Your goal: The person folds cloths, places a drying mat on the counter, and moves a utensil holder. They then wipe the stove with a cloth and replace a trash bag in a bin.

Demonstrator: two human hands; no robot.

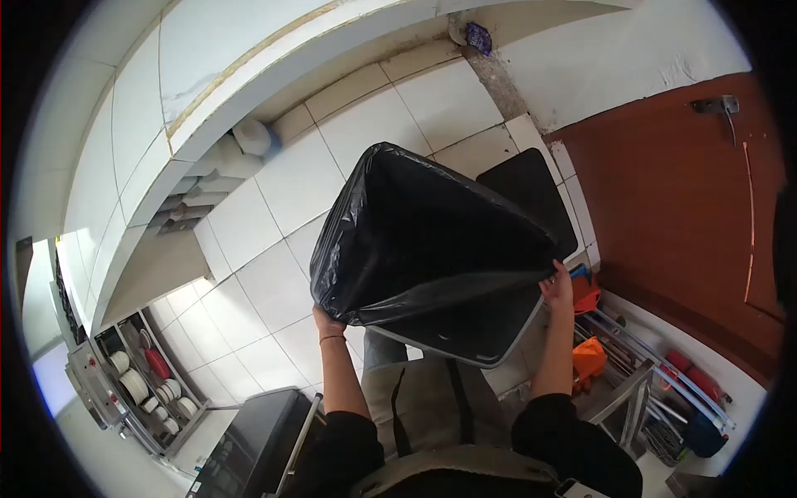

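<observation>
A black plastic bag is spread wide over a bin, whose grey rim shows at the near side. My left hand grips the bag's edge at the near left corner, its fingers partly hidden under the plastic. At the right corner, my right hand is closed on the bag's edge. Between my hands the near edge of the bag hangs inside the rim, and part of the bin's dark inside shows below it. The far side of the bag reaches past the bin.
A black lid lies on the tiled floor beyond the bin. A brown door stands at the right, with poles and orange items below it. Dishes sit in a rack at the lower left.
</observation>
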